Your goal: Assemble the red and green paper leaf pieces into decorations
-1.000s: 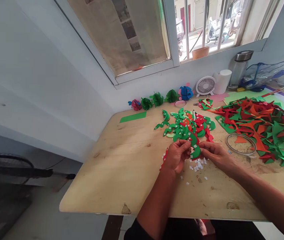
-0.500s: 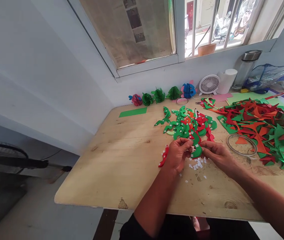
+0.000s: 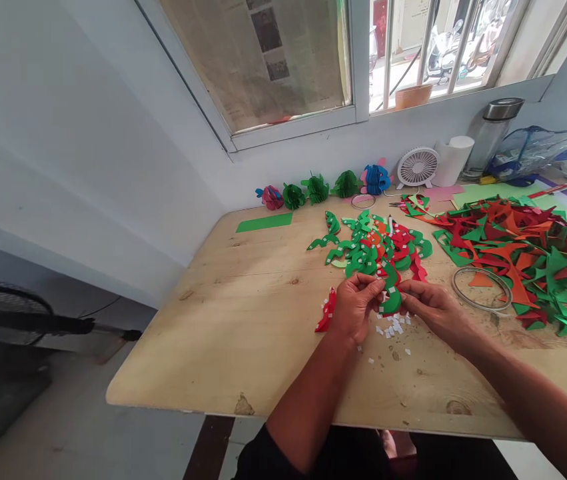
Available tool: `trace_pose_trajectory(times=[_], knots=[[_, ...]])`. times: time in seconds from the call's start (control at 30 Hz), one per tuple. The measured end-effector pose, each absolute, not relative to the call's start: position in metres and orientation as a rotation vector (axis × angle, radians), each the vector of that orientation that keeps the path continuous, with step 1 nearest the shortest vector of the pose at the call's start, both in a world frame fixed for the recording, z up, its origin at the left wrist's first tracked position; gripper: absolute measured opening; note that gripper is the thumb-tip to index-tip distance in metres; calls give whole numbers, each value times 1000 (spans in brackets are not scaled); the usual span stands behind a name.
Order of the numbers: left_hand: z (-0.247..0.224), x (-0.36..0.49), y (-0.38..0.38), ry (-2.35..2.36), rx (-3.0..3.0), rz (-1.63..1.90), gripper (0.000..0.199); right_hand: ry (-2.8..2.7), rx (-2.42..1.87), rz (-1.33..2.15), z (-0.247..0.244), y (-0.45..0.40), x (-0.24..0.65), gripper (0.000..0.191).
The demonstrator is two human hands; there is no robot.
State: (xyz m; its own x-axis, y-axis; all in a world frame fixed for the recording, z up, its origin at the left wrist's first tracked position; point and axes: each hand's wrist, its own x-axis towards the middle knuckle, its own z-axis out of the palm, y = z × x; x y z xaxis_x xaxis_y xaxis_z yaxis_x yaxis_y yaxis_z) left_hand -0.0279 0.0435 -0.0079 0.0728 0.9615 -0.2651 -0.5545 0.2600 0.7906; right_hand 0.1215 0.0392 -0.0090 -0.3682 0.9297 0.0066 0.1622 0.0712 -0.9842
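Note:
Between my hands is a curved green paper cutout (image 3: 392,301) with small white squares on it and a bit of red at its lower edge. My left hand (image 3: 360,303) is closed on its left side, thumb and fingers pinching. My right hand (image 3: 426,303) pinches at its right edge; whether a small white square is also between those fingertips I cannot tell. Small white paper squares (image 3: 394,327) lie scattered on the table just below. A red cutout (image 3: 325,313) with white squares lies left of my left hand. Beyond my hands is a pile of green and red cutouts (image 3: 363,250).
A large heap of red and green paper scraps (image 3: 523,247) covers the right side, with a tape ring (image 3: 482,290) before it. Folded paper ornaments (image 3: 318,189), a small white fan (image 3: 418,167) and a glass bottle (image 3: 493,140) line the wall. A green strip (image 3: 264,222) lies at the back left.
Both hands keep nearly the same hold on the green cutout. The whole view has shifted very slightly; the things on the table look unmoved.

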Motion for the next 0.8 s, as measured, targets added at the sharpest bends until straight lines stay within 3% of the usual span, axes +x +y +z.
trace_pose_trajectory(times=[0.8], knots=[[-11, -20, 43, 935, 574, 1353, 28, -1612, -1162, 1366, -1, 39, 118, 42]])
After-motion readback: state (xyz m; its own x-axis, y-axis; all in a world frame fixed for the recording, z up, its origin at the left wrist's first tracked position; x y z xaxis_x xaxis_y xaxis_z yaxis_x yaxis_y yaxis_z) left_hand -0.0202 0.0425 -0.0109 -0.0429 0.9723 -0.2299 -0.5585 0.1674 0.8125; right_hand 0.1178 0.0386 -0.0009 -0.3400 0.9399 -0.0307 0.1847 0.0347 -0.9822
